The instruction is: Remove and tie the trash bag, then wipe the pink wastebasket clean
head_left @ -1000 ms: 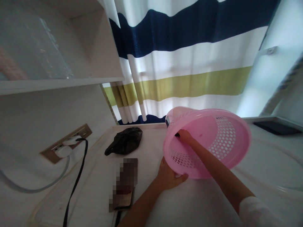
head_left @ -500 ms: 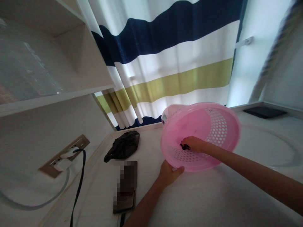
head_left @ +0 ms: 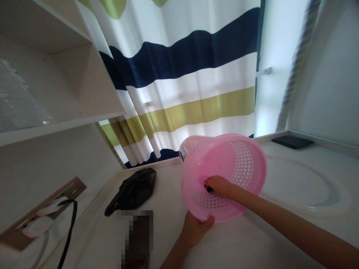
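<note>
A pink perforated plastic basket [head_left: 241,164] lies tipped on its side on the white table, its opening facing me. My left hand [head_left: 196,227] grips the basket's lower rim, thumb over the edge. Inside the basket, my right hand [head_left: 220,186] is closed around a small dark object [head_left: 208,188] that I cannot identify, low against the basket's wall.
A crumpled black plastic bag [head_left: 133,190] lies to the left of the basket. A dark blurred item [head_left: 137,239] sits near the front. A wall socket with plugs and a black cable [head_left: 66,231] is at the left. Striped curtain [head_left: 182,93] behind; a dark flat object [head_left: 291,142] far right.
My right hand has drawn back from the basket's bottom toward its lower wall, closed on the small dark object. The view has shifted right and upward; my left hand stays on the rim.
</note>
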`<move>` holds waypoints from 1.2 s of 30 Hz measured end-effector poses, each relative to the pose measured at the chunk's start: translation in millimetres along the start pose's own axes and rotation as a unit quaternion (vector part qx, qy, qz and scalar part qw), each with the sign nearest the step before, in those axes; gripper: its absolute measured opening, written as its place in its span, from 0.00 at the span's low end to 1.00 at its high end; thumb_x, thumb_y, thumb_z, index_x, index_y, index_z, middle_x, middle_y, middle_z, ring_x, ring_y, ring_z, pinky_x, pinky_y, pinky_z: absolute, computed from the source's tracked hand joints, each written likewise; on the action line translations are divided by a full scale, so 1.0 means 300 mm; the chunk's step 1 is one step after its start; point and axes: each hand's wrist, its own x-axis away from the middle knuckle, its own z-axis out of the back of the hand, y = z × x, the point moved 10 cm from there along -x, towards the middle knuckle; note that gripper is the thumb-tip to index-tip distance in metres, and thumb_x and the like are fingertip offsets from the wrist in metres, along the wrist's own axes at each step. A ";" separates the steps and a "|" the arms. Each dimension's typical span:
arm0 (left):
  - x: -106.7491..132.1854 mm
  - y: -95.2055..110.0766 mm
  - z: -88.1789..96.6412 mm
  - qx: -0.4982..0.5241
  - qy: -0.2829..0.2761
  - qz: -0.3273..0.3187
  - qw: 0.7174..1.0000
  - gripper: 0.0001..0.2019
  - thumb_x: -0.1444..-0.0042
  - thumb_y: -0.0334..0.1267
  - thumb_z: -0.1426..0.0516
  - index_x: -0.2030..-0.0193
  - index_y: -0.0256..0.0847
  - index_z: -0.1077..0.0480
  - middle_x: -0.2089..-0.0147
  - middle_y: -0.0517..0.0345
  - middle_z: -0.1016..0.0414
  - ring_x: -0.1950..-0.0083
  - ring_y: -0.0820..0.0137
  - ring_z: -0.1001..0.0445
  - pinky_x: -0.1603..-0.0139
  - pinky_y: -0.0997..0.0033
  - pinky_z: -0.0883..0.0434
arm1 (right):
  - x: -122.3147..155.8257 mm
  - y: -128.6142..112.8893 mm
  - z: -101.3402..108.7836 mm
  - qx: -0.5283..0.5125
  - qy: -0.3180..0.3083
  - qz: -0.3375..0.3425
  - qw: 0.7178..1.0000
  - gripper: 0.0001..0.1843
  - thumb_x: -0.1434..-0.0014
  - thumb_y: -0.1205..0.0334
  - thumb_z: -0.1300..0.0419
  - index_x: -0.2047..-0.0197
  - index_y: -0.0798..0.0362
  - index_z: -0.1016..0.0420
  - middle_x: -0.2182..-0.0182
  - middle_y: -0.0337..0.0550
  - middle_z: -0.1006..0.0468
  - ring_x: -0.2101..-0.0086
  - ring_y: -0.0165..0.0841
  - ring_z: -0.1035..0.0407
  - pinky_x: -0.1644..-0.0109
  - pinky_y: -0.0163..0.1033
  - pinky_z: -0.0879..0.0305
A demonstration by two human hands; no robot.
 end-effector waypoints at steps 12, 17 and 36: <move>-0.023 -0.035 0.097 0.019 0.102 0.021 0.994 0.13 0.56 0.44 0.45 0.67 0.37 0.32 0.68 0.51 0.26 0.55 0.60 0.31 0.53 0.60 0.33 | -0.208 0.165 -0.059 0.004 -0.018 -0.069 0.997 0.11 0.51 0.67 0.49 0.64 0.54 0.29 0.66 0.48 0.26 0.63 0.37 0.34 0.62 0.37 0.42; -0.020 -0.095 0.116 0.045 0.139 0.076 0.986 0.13 0.57 0.46 0.44 0.76 0.36 0.33 0.77 0.54 0.28 0.69 0.63 0.27 0.66 0.64 0.29 | -0.309 0.269 -0.081 0.003 -0.015 -0.110 0.994 0.11 0.51 0.67 0.48 0.63 0.54 0.29 0.65 0.48 0.27 0.62 0.35 0.34 0.61 0.36 0.42; -0.020 -0.054 0.072 0.112 0.080 0.133 0.981 0.19 0.62 0.40 0.39 0.63 0.31 0.32 0.62 0.46 0.25 0.61 0.63 0.27 0.56 0.61 0.31 | -0.324 0.311 -0.090 -0.029 0.032 -0.129 0.991 0.13 0.47 0.62 0.50 0.59 0.52 0.31 0.61 0.45 0.29 0.60 0.34 0.37 0.59 0.35 0.44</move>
